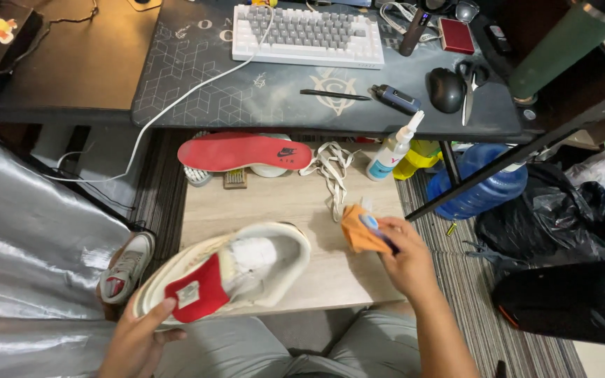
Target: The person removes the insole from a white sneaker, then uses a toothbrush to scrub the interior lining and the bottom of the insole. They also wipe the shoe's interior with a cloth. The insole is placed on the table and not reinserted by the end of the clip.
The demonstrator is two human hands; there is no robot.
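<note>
Grey-trousered knees fill the bottom centre of the frame, and just above them the left hand (pixel 134 343) at lower left is clamped on the heel end of a cream-white leather sneaker with a red tongue label (pixel 225 274), thumb lying along its rim; the shoe is tilted on its side, opening toward the camera, partly over the pale wooden board (pixel 288 203) and partly hanging past its left edge. The right hand (pixel 404 260) at centre right is closed on a folded orange cloth (pixel 357 231) and a small blue-capped object tucked against it, held just above the board's right side. As a judgement, the weakest point is the sneaker's overhang: if the left grip slackens, the shoe could tip off the board toward the second white-and-red sneaker (pixel 126 266) on the floor at left. Near the board's upper right corner stands a white spray bottle with a blue label (pixel 390 155); a wide sweep of the right forearm could knock it over, and the loose white shoelaces (pixel 332 171) beside it could snag on the fingers. A red insole (pixel 243 152) lies across the board's top edge under the dark desk (pixel 281 98), whose overhang limits upward lifts there. Open room is the bare middle of the board between the 2 hands; the right is hemmed by a slanting black bar (pixel 519 155) and a blue water jug (pixel 488 192).
</note>
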